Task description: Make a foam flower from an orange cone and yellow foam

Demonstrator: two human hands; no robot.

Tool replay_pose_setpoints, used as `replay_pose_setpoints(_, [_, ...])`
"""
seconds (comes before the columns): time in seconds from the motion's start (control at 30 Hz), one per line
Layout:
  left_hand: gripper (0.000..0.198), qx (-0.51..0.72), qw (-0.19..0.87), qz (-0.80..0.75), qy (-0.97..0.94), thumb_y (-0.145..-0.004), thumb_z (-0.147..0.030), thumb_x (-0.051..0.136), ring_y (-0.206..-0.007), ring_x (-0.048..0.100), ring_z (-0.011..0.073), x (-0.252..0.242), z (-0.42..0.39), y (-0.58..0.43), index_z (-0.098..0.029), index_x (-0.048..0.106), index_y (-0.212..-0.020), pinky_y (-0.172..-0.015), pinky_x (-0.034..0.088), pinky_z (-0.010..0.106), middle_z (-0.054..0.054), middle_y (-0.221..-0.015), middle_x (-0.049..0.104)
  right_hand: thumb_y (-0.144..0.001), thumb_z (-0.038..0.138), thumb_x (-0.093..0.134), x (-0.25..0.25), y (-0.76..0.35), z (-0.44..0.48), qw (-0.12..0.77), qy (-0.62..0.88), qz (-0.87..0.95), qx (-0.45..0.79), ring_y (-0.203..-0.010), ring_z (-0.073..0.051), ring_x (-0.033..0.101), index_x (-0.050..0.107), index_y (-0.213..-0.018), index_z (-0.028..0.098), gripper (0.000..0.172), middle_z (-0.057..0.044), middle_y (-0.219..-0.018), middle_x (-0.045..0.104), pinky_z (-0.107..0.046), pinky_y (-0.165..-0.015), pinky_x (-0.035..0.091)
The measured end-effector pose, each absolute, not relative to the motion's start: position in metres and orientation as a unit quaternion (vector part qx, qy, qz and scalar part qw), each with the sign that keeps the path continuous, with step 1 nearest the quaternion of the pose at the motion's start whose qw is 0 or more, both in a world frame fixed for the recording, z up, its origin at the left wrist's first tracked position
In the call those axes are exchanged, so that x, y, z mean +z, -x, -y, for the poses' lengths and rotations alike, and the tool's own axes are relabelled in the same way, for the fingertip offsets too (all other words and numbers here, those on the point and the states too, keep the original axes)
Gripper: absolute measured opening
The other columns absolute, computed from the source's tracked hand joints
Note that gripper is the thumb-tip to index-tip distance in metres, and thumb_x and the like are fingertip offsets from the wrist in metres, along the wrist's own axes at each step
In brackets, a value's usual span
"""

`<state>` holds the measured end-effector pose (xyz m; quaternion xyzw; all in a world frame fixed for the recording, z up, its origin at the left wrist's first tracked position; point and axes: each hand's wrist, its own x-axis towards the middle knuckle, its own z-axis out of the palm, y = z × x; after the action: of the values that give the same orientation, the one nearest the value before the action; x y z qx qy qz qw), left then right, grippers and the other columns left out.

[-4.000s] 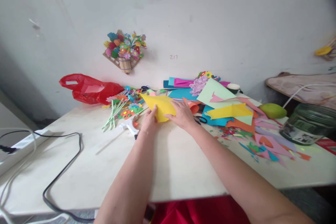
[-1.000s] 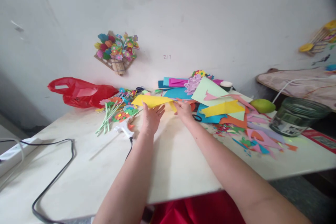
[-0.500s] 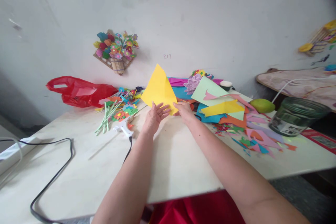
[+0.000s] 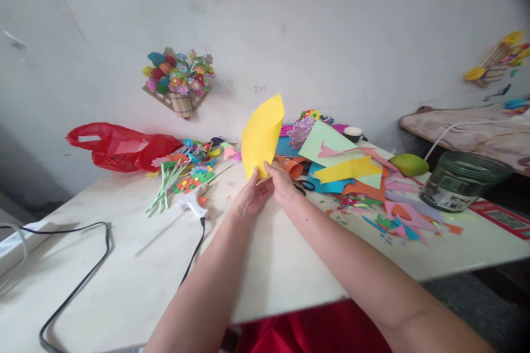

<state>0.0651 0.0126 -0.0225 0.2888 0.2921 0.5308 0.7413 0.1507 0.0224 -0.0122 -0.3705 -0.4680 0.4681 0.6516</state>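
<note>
A curved yellow craft sheet (image 4: 261, 135) stands upright above the table, its pointed corner up and to the right. Both hands grip it by the lower edge. My left hand (image 4: 251, 198) pinches the bottom left part, its thumb on the near face and its other fingers underneath. At the bottom right, my right hand (image 4: 281, 181) closes on the same sheet, thumb in front. Just right of my right hand lie black-handled scissors (image 4: 305, 185) and a rolled orange piece (image 4: 292, 166). A white glue gun (image 4: 192, 205) rests left of my left forearm.
Green stems (image 4: 165, 185) and foam flowers (image 4: 190, 182) lie at left, before a red plastic bag (image 4: 124, 146). Coloured sheets (image 4: 327, 146) and scraps (image 4: 408, 220) cover the right side, near a green mango (image 4: 409, 164) and a glass jar (image 4: 464, 185). A black cord (image 4: 78, 287) crosses the left.
The yellow sheet has turned and bent into a curve, its tip moving from left to right. My left hand has gone from spread fingers to a pinch on its lower edge.
</note>
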Motion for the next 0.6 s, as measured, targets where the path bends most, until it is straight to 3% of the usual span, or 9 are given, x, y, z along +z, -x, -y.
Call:
replay_pose_setpoints(0.13, [0.02, 0.625, 0.68, -0.286, -0.254, -0.084, -0.028, 0.055, -0.069, 0.063, 0.011, -0.024, -0.019, -0.064, -0.018, 0.059, -0.1, -0.068, 0.053, 0.022, 0.004, -0.085, 0.066, -0.067, 0.036, 0.062, -0.015, -0.139, -0.011, 0.662, 0.332, 0.443, 0.506, -0.083, -0.016, 0.063, 0.066, -0.081, 0.016, 0.025, -0.005, -0.088, 0.07, -0.026, -0.074, 0.048])
replay_pose_setpoints(0.27, [0.023, 0.678, 0.62, -0.286, -0.271, -0.075, -0.016, 0.064, -0.076, 0.063, 0.0112, -0.027, -0.024, -0.056, -0.019, 0.06, -0.098, -0.074, 0.054, 0.025, 0.001, -0.095, 0.066, -0.065, 0.033, 0.064, -0.012, -0.144, -0.015, 0.665, 0.333, 0.434, 0.509, -0.081, -0.017, 0.063, 0.065, -0.077, 0.015, 0.022, -0.005, -0.084, 0.07, -0.027, -0.073, 0.049])
replay_pose_setpoints(0.4, [0.024, 0.633, 0.628, -0.318, -0.321, -0.073, -0.016, 0.067, -0.086, 0.064, 0.0173, -0.026, -0.023, -0.044, -0.017, 0.062, -0.096, -0.075, 0.056, 0.03, 0.006, -0.102, 0.066, -0.068, 0.034, 0.062, -0.006, -0.168, -0.031, 0.696, 0.399, 0.369, 0.47, -0.065, -0.013, 0.061, 0.062, -0.073, 0.016, 0.019, -0.003, -0.075, 0.068, -0.021, -0.052, 0.045])
replay_pose_setpoints(0.5, [0.02, 0.627, 0.626, -0.328, -0.329, -0.072, -0.015, 0.067, -0.088, 0.065, 0.0191, -0.023, -0.023, -0.039, -0.014, 0.062, -0.091, -0.075, 0.056, 0.03, 0.009, -0.099, 0.066, -0.07, 0.031, 0.063, -0.005, -0.186, -0.039, 0.675, 0.423, 0.355, 0.49, -0.036, -0.007, 0.043, 0.057, -0.064, 0.015, 0.018, 0.002, -0.048, 0.057, -0.019, -0.034, 0.028])
replay_pose_setpoints(0.6, [0.017, 0.66, 0.628, -0.308, -0.275, -0.077, -0.025, 0.063, -0.085, 0.065, 0.0178, -0.02, -0.024, -0.04, -0.014, 0.06, -0.089, -0.079, 0.054, 0.032, 0.009, -0.094, 0.067, -0.072, 0.033, 0.063, -0.007, -0.194, -0.04, 0.638, 0.403, 0.393, 0.525, -0.029, -0.004, 0.032, 0.053, -0.058, 0.015, 0.025, 0.005, -0.037, 0.047, -0.018, -0.03, 0.02])
